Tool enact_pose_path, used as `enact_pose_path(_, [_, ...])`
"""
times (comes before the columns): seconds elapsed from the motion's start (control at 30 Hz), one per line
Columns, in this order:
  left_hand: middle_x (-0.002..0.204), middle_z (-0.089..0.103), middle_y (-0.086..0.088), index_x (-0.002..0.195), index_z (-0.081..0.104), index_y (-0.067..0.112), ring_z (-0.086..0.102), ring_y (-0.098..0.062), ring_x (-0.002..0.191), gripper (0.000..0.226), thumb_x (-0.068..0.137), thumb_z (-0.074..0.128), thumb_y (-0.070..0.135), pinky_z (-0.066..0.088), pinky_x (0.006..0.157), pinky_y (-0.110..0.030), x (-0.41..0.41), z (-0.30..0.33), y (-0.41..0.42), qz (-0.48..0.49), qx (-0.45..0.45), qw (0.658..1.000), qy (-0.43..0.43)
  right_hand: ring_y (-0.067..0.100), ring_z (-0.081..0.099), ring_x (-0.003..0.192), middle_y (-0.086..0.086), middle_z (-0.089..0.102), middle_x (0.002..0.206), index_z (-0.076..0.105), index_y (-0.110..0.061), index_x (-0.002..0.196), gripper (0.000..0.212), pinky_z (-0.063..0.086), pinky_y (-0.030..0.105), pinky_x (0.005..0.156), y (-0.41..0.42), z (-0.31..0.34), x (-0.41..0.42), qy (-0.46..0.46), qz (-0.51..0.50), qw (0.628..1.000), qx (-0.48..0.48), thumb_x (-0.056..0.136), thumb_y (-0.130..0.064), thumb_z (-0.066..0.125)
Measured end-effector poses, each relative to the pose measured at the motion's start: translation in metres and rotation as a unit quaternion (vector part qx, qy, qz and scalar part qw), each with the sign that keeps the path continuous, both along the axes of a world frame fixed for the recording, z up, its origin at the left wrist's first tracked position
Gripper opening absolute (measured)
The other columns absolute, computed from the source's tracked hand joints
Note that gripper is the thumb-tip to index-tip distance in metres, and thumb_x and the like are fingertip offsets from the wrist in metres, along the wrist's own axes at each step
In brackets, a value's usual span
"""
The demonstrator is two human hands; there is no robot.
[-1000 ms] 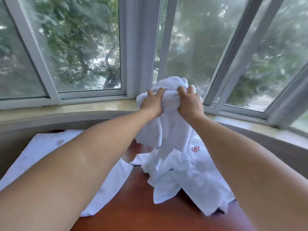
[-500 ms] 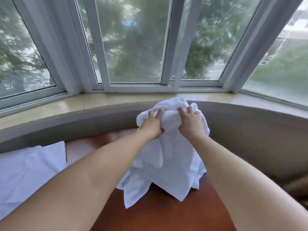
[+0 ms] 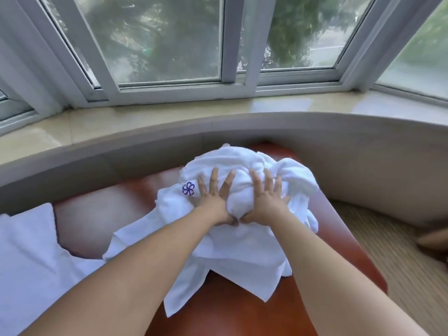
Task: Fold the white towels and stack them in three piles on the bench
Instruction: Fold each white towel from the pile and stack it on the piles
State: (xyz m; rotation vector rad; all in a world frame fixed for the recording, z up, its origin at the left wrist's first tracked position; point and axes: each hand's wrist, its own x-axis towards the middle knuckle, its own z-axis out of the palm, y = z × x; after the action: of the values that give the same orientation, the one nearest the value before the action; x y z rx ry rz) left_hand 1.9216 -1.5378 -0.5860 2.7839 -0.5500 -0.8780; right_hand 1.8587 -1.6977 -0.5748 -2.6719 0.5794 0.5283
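Two hands, one heap: both hands press down on a bundle of white towels on a red-brown bench
Window: white-framed panes curve round beyond the hands; blurred green trees show through the glass
Sill: pale, glossy ledge beyond the hands, running under the window
Bench: red-brown padded top under both forearms; a grey curved wall rises behind it, past the fingertips
Flat towel: white cloth lying spread on the bench, well to the left of the left hand, apart from the heap
Towel heap: crumpled white towels bunched under both palms; loose corners trail toward the person, beneath the forearms; a purple flower emblem sits just left of the left hand
Left hand: fingers straight and spread, palm flat on the heap
Right hand: fingers likewise spread and flat on the heap; the two thumbs meet at the near side
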Motion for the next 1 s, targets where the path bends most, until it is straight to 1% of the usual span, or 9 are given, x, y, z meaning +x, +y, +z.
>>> enact_pose_path(0.1, [0.145,-0.057,0.011,0.12,-0.053,0.062,-0.044,-0.044,0.141,0.143,0.061,0.076,0.075,0.004,0.107,-0.084,0.012,-0.011,-0.017,0.002,0.008,1.0,-0.016,0.03,-0.029,0.152,-0.018,-0.035,0.156,-0.032,-0.061,0.14,0.141,0.012,0.075,0.114,-0.015,-0.012,0.014,-0.018,0.004,1.0,-0.005,0.057,-0.055,0.082])
enact_pose_path(0.23, [0.146,-0.057,0.01,0.128,-0.05,0.061,-0.043,-0.044,0.141,0.142,0.06,0.075,0.075,0.002,0.106,-0.083,0.022,-0.021,-0.027,0.007,0.004,1.0,-0.018,0.029,-0.025,0.152,-0.019,-0.029,0.156,-0.029,-0.061,0.14,0.138,0.011,0.072,0.115,-0.025,-0.019,0.024,-0.026,0.009,1.0,-0.003,0.058,-0.052,0.082])
enact_pose_path(0.4, [0.148,-0.055,0.009,0.129,-0.049,0.06,-0.04,-0.045,0.143,0.14,0.063,0.073,0.075,0.004,0.108,-0.081,0.014,-0.019,-0.022,-0.005,0.007,1.0,-0.018,0.03,-0.024,0.152,-0.014,-0.026,0.158,-0.023,-0.057,0.145,0.135,0.012,0.071,0.117,-0.02,-0.018,0.015,-0.03,0.005,1.0,-0.006,0.059,-0.056,0.081])
enact_pose_path(0.53, [0.148,-0.055,0.008,0.131,-0.048,0.058,-0.037,-0.047,0.144,0.137,0.066,0.071,0.076,0.008,0.111,-0.081,-0.01,-0.017,-0.009,-0.019,0.01,0.999,-0.036,0.03,-0.026,0.151,-0.012,-0.027,0.159,-0.021,-0.054,0.146,0.132,0.008,0.07,0.118,-0.008,-0.018,-0.01,-0.036,0.011,0.999,-0.02,0.06,-0.061,0.078])
enact_pose_path(0.63, [0.149,-0.055,0.007,0.131,-0.049,0.057,-0.034,-0.049,0.145,0.141,0.065,0.074,0.075,0.015,0.11,-0.081,-0.026,-0.014,0.003,-0.039,0.02,0.998,-0.044,0.03,-0.028,0.15,-0.01,-0.029,0.158,-0.022,-0.052,0.146,0.132,0.006,0.07,0.117,0.0,-0.015,-0.026,-0.029,0.022,0.999,-0.04,0.06,-0.064,0.077])
enact_pose_path(0.77, [0.15,-0.054,0.008,0.13,-0.049,0.059,-0.03,-0.048,0.148,0.145,0.064,0.079,0.071,0.019,0.108,-0.081,-0.036,0.008,0.016,-0.053,0.039,0.998,-0.02,0.033,-0.032,0.15,-0.009,-0.031,0.16,-0.024,-0.051,0.148,0.136,0.014,0.072,0.116,0.009,0.002,-0.037,0.003,0.033,0.998,-0.052,0.062,-0.06,0.081])
enact_pose_path(0.83, [0.152,-0.051,0.01,0.131,-0.046,0.061,-0.026,-0.047,0.149,0.142,0.064,0.079,0.071,0.021,0.11,-0.079,-0.039,0.022,0.023,-0.063,0.036,0.997,-0.009,0.035,-0.032,0.15,-0.007,-0.032,0.161,-0.026,-0.051,0.149,0.138,0.016,0.07,0.116,0.012,0.014,-0.041,0.025,0.038,0.997,-0.062,0.064,-0.061,0.082])
enact_pose_path(0.9, [0.158,-0.044,0.011,0.136,-0.039,0.064,-0.019,-0.047,0.152,0.135,0.068,0.077,0.069,0.027,0.111,-0.074,-0.042,0.035,0.032,-0.07,0.016,0.997,-0.009,0.037,-0.024,0.153,-0.005,-0.028,0.164,-0.024,-0.051,0.151,0.136,0.017,0.067,0.117,0.015,0.028,-0.045,0.034,0.048,0.995,-0.085,0.066,-0.063,0.082])
enact_pose_path(1.0, [0.166,-0.028,0.008,0.145,-0.027,0.063,-0.007,-0.045,0.155,0.122,0.076,0.074,0.065,0.036,0.11,-0.066,-0.047,0.054,0.047,-0.074,-0.006,0.997,-0.034,0.039,-0.011,0.156,-0.001,-0.016,0.169,-0.013,-0.051,0.155,0.124,0.017,0.063,0.12,0.02,0.05,-0.05,0.008,0.049,0.994,-0.094,0.073,-0.063,0.078])
